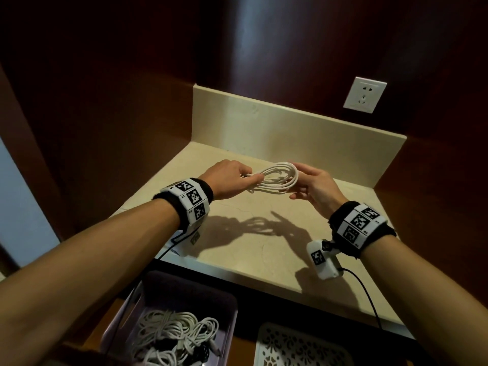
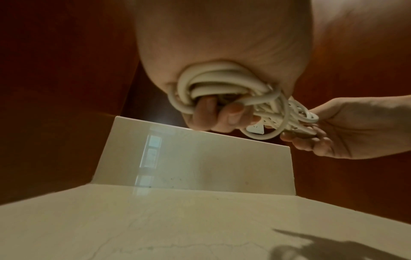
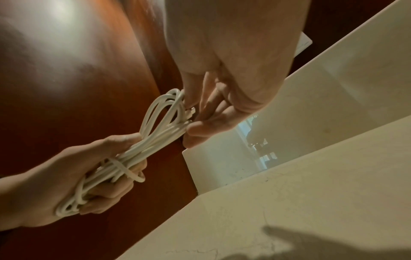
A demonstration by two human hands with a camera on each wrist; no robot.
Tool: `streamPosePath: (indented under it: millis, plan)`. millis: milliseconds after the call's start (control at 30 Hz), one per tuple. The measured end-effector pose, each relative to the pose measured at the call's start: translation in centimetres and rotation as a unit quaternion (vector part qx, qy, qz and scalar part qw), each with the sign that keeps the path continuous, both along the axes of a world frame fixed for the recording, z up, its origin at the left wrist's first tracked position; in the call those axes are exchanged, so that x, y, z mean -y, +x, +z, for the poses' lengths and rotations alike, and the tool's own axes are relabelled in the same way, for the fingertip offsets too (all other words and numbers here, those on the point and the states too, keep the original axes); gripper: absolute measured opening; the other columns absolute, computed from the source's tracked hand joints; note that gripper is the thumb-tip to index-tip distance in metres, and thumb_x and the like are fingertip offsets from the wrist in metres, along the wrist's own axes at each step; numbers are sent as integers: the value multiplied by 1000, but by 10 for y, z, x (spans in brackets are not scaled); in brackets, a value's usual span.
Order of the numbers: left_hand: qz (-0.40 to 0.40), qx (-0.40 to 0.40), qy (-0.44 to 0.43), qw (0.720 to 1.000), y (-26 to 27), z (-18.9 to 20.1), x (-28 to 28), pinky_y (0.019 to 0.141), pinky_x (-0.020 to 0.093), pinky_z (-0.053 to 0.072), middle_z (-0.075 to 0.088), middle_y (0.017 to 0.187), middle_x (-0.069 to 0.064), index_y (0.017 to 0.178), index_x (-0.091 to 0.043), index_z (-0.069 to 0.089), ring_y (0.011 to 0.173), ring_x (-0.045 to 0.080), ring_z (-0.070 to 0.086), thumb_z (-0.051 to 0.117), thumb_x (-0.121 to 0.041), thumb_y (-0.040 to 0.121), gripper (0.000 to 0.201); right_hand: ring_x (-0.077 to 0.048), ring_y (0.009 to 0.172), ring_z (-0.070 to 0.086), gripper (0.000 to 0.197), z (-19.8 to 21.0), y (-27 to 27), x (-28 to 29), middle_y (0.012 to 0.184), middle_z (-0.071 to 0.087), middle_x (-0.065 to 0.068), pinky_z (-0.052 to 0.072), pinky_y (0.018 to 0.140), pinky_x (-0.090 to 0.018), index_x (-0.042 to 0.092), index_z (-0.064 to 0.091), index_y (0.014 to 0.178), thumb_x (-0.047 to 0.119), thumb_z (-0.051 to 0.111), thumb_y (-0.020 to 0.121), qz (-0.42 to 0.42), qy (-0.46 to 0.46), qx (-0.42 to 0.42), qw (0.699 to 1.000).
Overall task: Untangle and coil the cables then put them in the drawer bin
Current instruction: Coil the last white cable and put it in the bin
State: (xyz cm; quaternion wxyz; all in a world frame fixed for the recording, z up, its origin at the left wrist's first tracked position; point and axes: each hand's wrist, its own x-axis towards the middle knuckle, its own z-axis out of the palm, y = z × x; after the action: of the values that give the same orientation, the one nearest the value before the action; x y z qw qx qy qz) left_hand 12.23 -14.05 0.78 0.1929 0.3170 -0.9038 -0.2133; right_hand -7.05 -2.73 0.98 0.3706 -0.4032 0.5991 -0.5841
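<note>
Cables already heaped, white with some dark, in the lilac drawer bin (image 1: 227, 310) nearest of all, low at left; beside it on the right, a white patterned tray (image 1: 266, 342). Farther out, above the pale desk (image 1: 253, 249), one white cable (image 1: 274, 178) gathered into a long bundle of loops, clear of the surface, stretched between both hands. Left hand (image 1: 229, 180) curled tight round the left end of the loops, one turn wound across the bundle close to the fingers (image 3: 131, 163). Right hand (image 1: 314, 188) pinching the right end between thumb and fingertips, what looks like a small plug end right at the pinch. Farthest, the desk's raised back edge and a white wall socket (image 1: 365, 95) up on the right.

Likely step: finishing the wrap, then down into the bin. Risks, as judged: loops springing open if the right pinch slackens before the free end is tucked; uneven loops slipping from the left grip; a loose bundle catching on the heap in the bin and tangling again.
</note>
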Motion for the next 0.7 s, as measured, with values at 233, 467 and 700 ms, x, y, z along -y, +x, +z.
streamPosePath:
  millis: [233,467,700]
  plan:
    - [-11,7,-7,1000,2,0,0,55,30,31,63,72,8,80,-21,72,62,18,48,46,-58,93,46,-18,67,68,18,8,-2,-1,81,72,-11,52,56,-19,-2,70,93,-1,52,91,18,67,-16,997]
    - [-49,43,47,997,4,-3,-1,62,30,39,64,86,2,98,-19,59,74,18,55,70,-56,79,43,-18,59,64,15,15,-2,3,68,67,-9,54,61,-27,-9,64,95,-4,51,90,-62,27,-18,998]
    - [-55,17,60,997,10,-4,3,64,31,41,67,92,3,108,-17,65,80,22,59,67,-47,86,37,-19,69,71,23,17,-11,-8,80,72,-13,57,65,-28,-1,62,85,0,42,97,-119,16,13,993]
